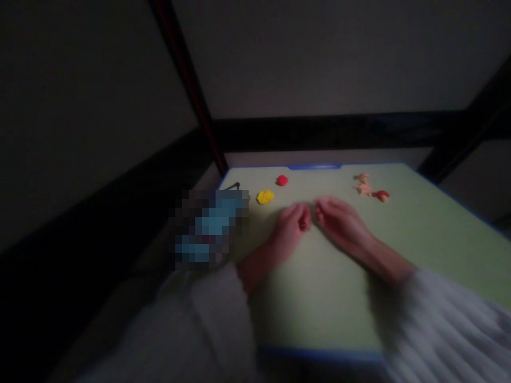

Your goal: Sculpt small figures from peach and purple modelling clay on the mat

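Observation:
Over the middle of the pale green tabletop (319, 298), my two hands face each other with a narrow gap between them. My left hand (290, 226) is closed, its fingers curled in toward the thumb. Also closed, my right hand (343, 221) has its fingertips bent toward the left one. Whatever either hand pinches is too small and blurred to make out. A yellow lump (265, 197), like modelling clay, lies just beyond my left hand. Farther back sits a small red lump (282, 180). Beyond my right hand are peach-coloured pieces (364, 190) and a red-and-peach piece (382, 196).
A pixelated blue-and-dark object (211, 226) is at the table's left side. Blue edging (315, 167) runs along the tabletop's rim. Behind the table stands a grey wall (319, 64) with a dark horizontal band. The room is dim.

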Demonstrator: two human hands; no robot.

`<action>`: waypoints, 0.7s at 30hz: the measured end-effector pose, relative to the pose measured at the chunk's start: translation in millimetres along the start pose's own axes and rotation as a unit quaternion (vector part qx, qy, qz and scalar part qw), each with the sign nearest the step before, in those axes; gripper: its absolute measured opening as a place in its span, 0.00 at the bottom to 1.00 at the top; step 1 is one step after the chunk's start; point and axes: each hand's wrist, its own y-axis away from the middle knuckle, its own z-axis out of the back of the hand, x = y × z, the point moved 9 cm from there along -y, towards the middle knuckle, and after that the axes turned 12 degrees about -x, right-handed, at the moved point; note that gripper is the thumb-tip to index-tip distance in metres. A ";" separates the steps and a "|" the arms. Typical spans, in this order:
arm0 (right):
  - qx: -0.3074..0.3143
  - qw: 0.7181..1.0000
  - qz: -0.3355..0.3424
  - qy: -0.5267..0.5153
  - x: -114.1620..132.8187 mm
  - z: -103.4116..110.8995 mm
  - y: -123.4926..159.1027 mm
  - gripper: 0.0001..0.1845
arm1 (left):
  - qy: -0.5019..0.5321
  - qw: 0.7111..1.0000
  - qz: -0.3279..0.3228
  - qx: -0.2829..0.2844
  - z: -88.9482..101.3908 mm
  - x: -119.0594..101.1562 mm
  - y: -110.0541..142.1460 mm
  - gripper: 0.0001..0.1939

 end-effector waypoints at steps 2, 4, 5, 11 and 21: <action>0.003 1.000 -0.019 -0.023 -5.7 0.3 -0.1 0.08 | 0.031 0.999 0.012 0.009 -1.9 1.0 0.2 0.14; 0.013 0.999 -0.035 -0.035 -10.8 -2.0 1.2 0.07 | 0.055 0.998 0.015 0.023 -4.7 0.8 1.0 0.13; 0.019 0.998 -0.041 -0.038 -12.7 -3.9 2.3 0.07 | 0.061 0.998 0.014 0.030 -6.1 0.7 1.4 0.12; 0.030 0.997 -0.044 -0.058 -12.6 -11.1 8.4 0.06 | 0.056 0.997 0.000 0.048 -7.5 -0.5 0.8 0.13; 0.019 0.997 -0.045 -0.063 -11.6 -8.4 6.9 0.05 | 0.058 0.998 0.007 0.030 -6.9 -1.6 0.4 0.11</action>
